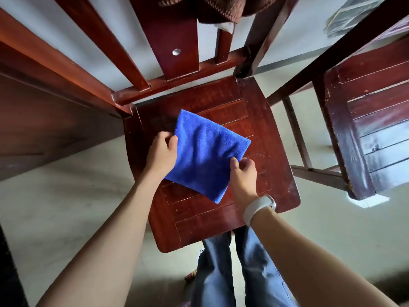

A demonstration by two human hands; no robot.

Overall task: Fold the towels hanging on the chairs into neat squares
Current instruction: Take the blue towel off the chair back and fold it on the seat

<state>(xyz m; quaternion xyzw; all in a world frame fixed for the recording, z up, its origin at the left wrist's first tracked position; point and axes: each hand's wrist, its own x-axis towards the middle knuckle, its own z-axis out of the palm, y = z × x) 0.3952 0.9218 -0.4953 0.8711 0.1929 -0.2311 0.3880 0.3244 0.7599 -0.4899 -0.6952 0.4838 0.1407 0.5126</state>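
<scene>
Towels are the concern of the task, and one of them, a blue microfibre towel [205, 151], is seen folded to a near-square and laid on the seat of a red-brown wooden chair [221, 218], just above the frame's centre. The seat is used as a flat working surface, so that the fold can be pressed and squared; the towel is set askew to the seat slats, its corners pointing roughly to 11, 3, 5 and 8 o'clock.

A second chair [365, 120] is seen at 3 o'clock, well apart from the towel. A brown knitted cloth [212, 9] is draped over the backrest at 12 o'clock and is judged to be folded next.

The left hand [162, 155] is placed at the towel's 9 o'clock edge, the fingers curled narrowly and pinched on the cloth there. The right hand [243, 171], with a white wristband [259, 208] below it, is closed in a narrow pinch on the 4 o'clock edge. Both edges are apparently held so that the layers can be aligned and kept from slipping. The fold is judged nearly finished.
</scene>
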